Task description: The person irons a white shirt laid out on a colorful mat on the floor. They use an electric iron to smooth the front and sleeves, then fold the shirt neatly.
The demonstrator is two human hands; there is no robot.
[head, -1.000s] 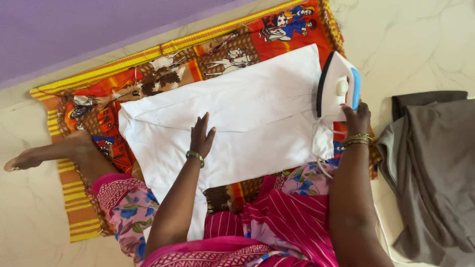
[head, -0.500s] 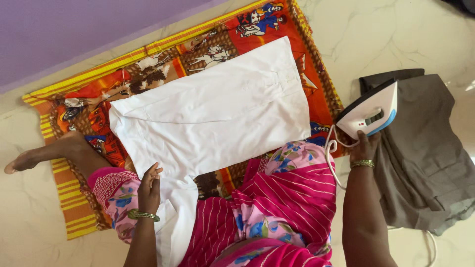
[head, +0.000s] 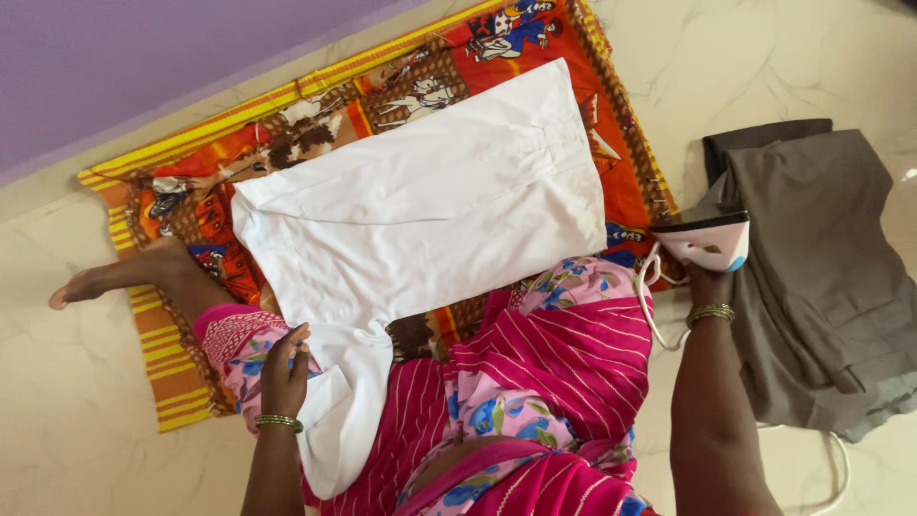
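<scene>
- White cloth (head: 420,205) spread flat on a bright orange and red mat (head: 191,191), with one narrow end hanging down over the lap, near the bottom of the view.
- Left hand (head: 285,368) low on the left, fingers pinching the edge of that narrow white end, just beside a pink flowered knee.
- Green bangle (head: 277,420) round the left wrist.
- Right hand (head: 707,282) on the right, closed round the handle of a white and blue iron (head: 707,239).
- Iron off the white cloth, to its right, just past the mat's right edge and right beside a pile of grey clothes (head: 821,277); touching the pile or not, cannot tell.
- White cord (head: 654,315) curling down from the iron, past the pink striped dress (head: 564,363).
- Bare foot (head: 115,277) stretched out to the left, on the mat's left edge.
- Pale marble floor (head: 67,420) under everything, purple wall (head: 143,57) at the far side.
</scene>
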